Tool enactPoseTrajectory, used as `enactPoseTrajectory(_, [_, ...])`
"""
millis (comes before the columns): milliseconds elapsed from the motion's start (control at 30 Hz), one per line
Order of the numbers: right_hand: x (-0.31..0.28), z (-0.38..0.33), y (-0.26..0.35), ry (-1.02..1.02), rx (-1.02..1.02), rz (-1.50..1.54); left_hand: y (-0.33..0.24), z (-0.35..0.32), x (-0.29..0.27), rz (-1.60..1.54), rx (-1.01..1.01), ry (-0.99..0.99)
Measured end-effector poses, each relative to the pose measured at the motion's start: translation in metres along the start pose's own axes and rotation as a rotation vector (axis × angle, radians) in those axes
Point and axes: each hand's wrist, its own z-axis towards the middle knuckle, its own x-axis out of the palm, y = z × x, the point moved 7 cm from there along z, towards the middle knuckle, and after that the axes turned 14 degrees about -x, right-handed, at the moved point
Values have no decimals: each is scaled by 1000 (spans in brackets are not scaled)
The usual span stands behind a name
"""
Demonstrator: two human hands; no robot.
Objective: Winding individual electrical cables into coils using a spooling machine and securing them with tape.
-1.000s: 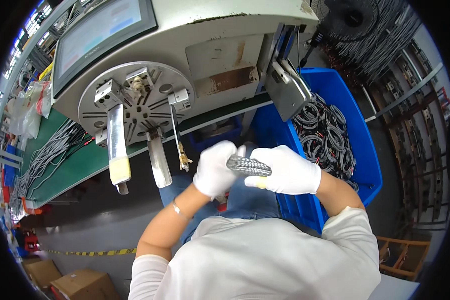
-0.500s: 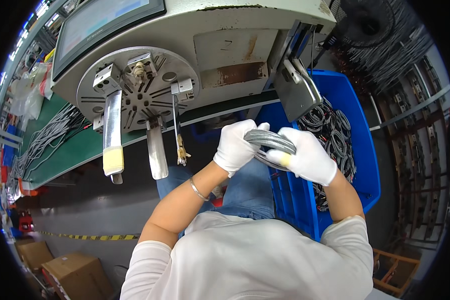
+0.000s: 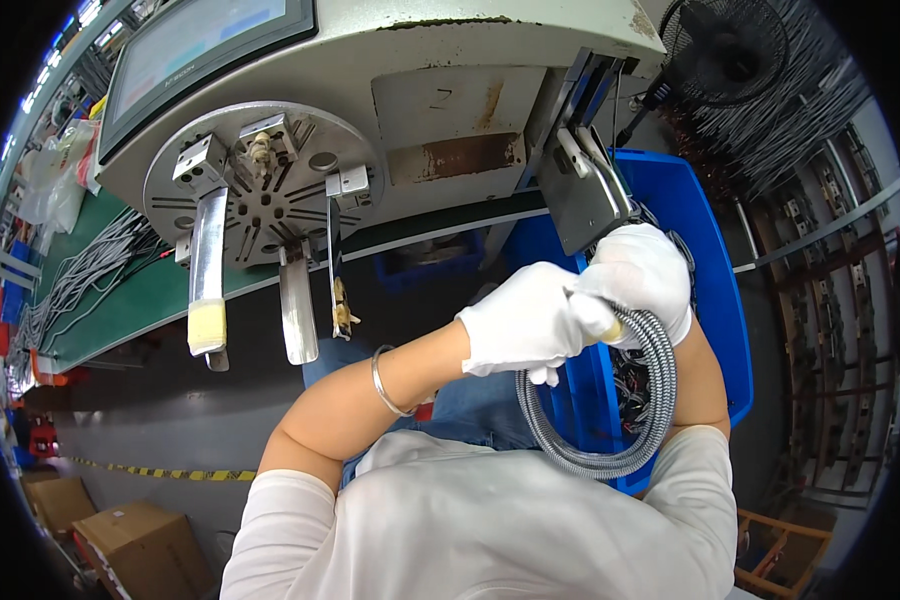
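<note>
A coil of grey braided cable [image 3: 662,385] hangs in a loop below my two gloved hands, in front of my chest. My left hand [image 3: 530,322], in a white glove, is closed round the top left of the coil; the glove hides its grip in part. My right hand [image 3: 638,270], also gloved, is closed at the top of the coil, its yellow-tipped thumb against the cable. Just beyond the right hand is a metal plate fixture [image 3: 582,205] on the machine's side.
A blue bin [image 3: 725,330] with several coiled cables stands under and beyond my right arm. At left, a round slotted disc [image 3: 280,215] carries long metal arms that jut toward me. Loose grey cables [image 3: 95,265] lie on a green bench [image 3: 120,315]. A black fan [image 3: 725,50] stands at far right.
Both hands have shifted to the right, the right one toward the metal plate. The coil has swung from nearly edge-on to a hanging, open loop.
</note>
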Motion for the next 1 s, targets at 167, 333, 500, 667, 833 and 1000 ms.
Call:
enactPoseTrajectory(167, [-22, -10, -7, -258, 84, 142, -10, 7, 4, -238, 138, 307])
enactPoseTrajectory(333, [-44, -53, -32, -792, 446, 394, -15, 42, -25, -70, 518, 56])
enactPoseTrajectory(500, [-31, -70, -53, -944, 721, 292, -59, 7, -16, 437, 1213, -502])
enactPoseTrajectory(667, [-28, -77, -82, -807, 816, -145, -70, 17, -38, 525, 1431, -932])
enactPoseTrajectory(833, [-9, -95, -135, -908, 956, 2, -82, 49, -83, 229, 1008, -985])
enactPoseTrajectory(1000, [11, -96, -153, -680, 886, -199, -82, 61, -106, 154, 1060, -1061])
